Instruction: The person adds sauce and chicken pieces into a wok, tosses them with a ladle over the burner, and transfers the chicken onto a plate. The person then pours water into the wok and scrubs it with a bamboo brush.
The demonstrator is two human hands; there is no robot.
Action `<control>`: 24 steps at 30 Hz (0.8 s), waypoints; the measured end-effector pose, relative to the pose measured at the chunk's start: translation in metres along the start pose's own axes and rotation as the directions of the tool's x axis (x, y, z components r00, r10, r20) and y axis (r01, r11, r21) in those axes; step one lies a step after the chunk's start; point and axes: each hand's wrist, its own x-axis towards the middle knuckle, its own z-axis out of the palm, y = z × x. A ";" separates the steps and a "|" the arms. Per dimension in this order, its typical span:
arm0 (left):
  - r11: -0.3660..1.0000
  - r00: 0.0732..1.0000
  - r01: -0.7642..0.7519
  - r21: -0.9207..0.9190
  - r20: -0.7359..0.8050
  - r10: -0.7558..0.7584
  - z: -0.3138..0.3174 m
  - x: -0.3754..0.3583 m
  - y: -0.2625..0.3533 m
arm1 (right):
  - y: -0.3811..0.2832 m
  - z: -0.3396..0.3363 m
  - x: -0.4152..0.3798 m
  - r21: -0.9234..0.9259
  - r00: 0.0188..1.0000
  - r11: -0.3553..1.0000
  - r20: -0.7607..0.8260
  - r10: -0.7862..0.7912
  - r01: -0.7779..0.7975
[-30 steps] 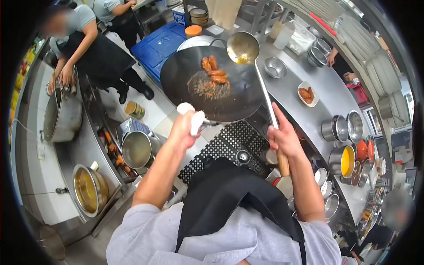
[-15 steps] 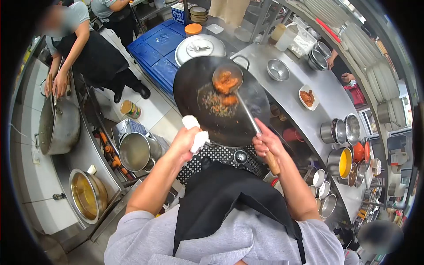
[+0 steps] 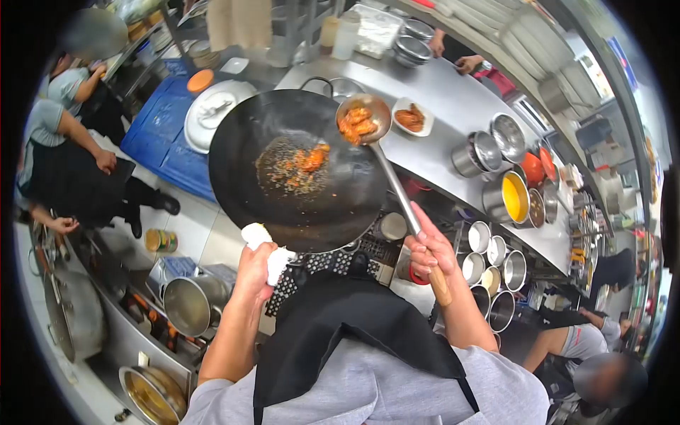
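Head view: ladle over wok

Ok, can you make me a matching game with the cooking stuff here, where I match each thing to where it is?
Things:
1. wok
2. ladle
3. white cloth
4. small white dish

Places:
A. on the steel counter, holding orange food
B. wrapped round the wok's handle, under the left hand
C. held up by the left hand, with crumbs and sauce inside
D. held by the right hand, its bowl full of orange pieces over the wok's rim

Pairs: 1-C, 2-D, 3-B, 4-A
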 end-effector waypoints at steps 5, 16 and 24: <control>0.999 0.999 -0.024 -0.036 0.033 0.026 0.019 0.013 -0.002 | -0.064 -0.036 0.004 -0.338 0.975 0.923 -0.059 -0.216 0.184; 0.995 1.000 0.003 -0.095 -0.020 -0.005 0.044 0.011 -0.014 | -0.105 -0.107 0.072 -0.572 0.887 0.810 -0.295 -0.355 0.134; 0.993 0.997 -0.046 -0.107 -0.061 0.040 0.038 0.012 -0.018 | -0.114 -0.114 0.074 -0.655 0.856 0.746 -0.312 -0.411 0.119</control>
